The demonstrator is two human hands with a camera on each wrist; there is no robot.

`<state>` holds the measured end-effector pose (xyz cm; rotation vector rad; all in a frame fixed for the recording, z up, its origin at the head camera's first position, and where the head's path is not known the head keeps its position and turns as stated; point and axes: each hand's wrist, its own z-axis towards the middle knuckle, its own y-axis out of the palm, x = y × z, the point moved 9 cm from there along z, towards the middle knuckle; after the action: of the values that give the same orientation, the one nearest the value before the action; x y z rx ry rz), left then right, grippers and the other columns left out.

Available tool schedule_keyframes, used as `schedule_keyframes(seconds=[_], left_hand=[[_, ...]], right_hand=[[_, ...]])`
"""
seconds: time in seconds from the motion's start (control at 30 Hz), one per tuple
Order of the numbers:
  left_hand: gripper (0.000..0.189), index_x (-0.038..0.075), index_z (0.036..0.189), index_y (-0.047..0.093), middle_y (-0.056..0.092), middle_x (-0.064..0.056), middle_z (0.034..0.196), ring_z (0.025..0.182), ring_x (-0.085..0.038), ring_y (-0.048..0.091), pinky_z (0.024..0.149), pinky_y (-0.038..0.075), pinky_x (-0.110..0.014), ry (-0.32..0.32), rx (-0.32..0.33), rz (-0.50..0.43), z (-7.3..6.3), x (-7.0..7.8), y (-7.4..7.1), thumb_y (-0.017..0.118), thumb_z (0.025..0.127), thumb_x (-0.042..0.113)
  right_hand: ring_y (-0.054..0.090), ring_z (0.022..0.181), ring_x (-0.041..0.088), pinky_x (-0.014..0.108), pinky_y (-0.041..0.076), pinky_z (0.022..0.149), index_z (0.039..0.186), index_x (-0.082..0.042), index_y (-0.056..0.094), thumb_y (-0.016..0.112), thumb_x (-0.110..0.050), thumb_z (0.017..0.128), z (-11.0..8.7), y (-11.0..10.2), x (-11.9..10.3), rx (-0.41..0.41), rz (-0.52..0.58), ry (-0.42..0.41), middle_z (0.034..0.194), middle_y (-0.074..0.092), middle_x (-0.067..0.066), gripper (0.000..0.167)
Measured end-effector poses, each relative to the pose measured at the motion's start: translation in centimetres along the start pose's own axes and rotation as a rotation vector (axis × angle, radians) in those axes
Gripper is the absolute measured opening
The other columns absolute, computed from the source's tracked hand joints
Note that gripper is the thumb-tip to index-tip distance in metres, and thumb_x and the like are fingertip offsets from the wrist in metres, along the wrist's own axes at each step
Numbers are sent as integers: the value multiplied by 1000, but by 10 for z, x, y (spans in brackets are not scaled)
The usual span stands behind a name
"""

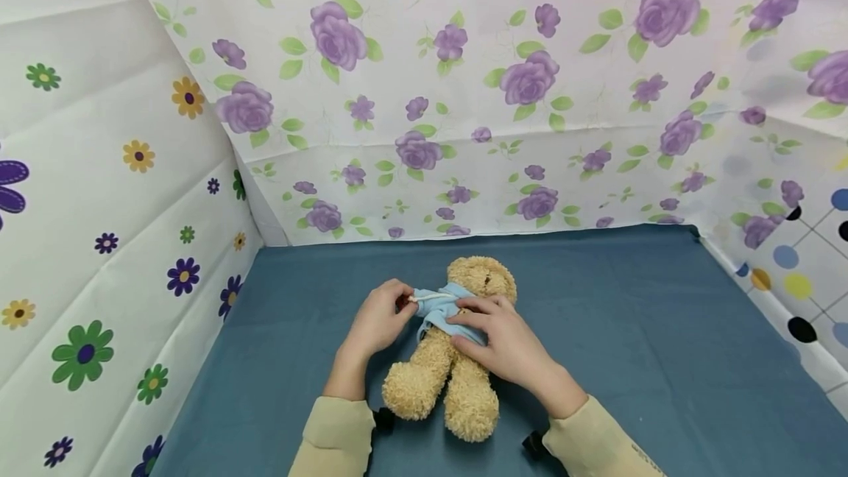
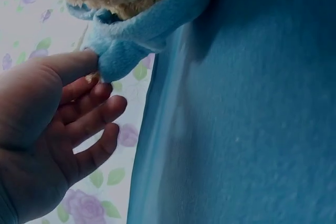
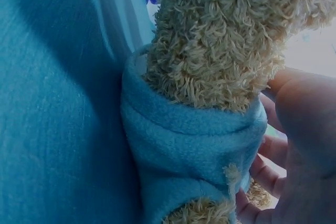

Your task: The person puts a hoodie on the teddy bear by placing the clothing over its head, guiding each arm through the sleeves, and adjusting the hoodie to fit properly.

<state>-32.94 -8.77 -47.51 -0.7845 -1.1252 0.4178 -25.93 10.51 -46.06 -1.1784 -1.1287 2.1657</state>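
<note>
A tan, curly-furred teddy bear [image 1: 472, 405] lies on its back, legs toward me, wearing a light blue shirt [image 1: 433, 306]. With thumb and fingertips my left hand [image 1: 379, 321] pinches the end of the shirt's sleeve [image 2: 123, 59] on the bear's left-hand side as seen from the head view. A thin white strip runs from there along the sleeve toward the neck. My right hand [image 1: 505, 338] rests across the shirt's front with relaxed fingers, just below the bear's head [image 1: 473, 271]; in the right wrist view its fingers [image 3: 268, 177] lie against the cloth.
A blue-grey cloth [image 1: 636, 359] covers the table under the bear. Behind it hangs a white sheet with purple roses [image 1: 417, 149]. A flower-print sheet [image 1: 86, 241] borders the left side, and a dotted one [image 1: 804, 285] the right.
</note>
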Motion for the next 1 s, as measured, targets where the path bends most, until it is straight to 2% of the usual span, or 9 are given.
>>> schedule_keyframes(seconds=[0.17,0.27,0.43,0.53,0.63,0.77,0.83,0.9,1.0], left_hand=[[7,6,102,80,69,2,88,72,-11,60,66,53,-34,-34,115,-86,1,-1,-8,73,100,9],[10,5,101,82,72,-1,83,67,-13,62,62,53,-35,-122,162,-193,-1,-11,-12,75,94,7],[11,4,100,83,73,-7,85,70,-23,67,63,52,-37,-320,180,-395,-5,-39,-12,75,93,9],[11,5,102,82,74,-8,89,76,-25,69,65,52,-35,-357,153,-453,-8,-48,-10,76,96,11],[8,9,104,74,67,-5,91,77,-24,63,66,49,-35,-292,153,-418,-11,-41,-21,77,99,15],[21,12,91,61,56,-6,81,66,-23,50,61,42,-37,-120,120,-337,-16,-9,-39,80,99,19],[23,14,87,64,58,-4,78,62,-22,51,60,44,-37,-38,29,-306,-17,10,-37,82,98,22],[20,17,91,70,64,-2,80,66,-19,57,62,48,-36,27,-85,-265,-17,25,-28,85,96,29],[26,18,107,76,67,-1,97,83,-21,65,72,54,-37,80,-209,-186,-15,37,-10,88,93,37]], right_hand=[[54,128,31,54,48,101,132,-28,78,74,-39,104,-1,-2,2,8,14,9,151,61,2,30],[54,130,30,54,49,101,129,-29,78,75,-37,104,-1,-1,3,6,16,13,151,61,-1,27],[54,130,31,57,50,97,127,-32,79,73,-35,105,0,3,0,1,16,-8,152,61,-4,23],[53,132,33,63,48,96,134,-33,75,71,-39,106,0,6,-1,-15,5,-38,155,58,-4,29],[49,138,33,63,46,101,149,-34,64,72,-39,106,-1,8,1,-46,24,-55,160,51,-2,44],[46,142,34,58,48,103,153,-32,56,83,-39,96,-3,-3,7,-43,52,18,158,49,2,64],[54,130,31,53,52,94,142,-29,61,89,-46,89,-4,-11,12,-24,35,114,143,56,2,63],[61,104,26,46,53,77,125,-24,63,91,-54,84,-7,-16,20,-29,19,231,118,62,1,58],[54,70,19,36,45,61,110,-20,61,88,-60,84,-10,-14,29,-92,46,355,88,59,-1,55]])
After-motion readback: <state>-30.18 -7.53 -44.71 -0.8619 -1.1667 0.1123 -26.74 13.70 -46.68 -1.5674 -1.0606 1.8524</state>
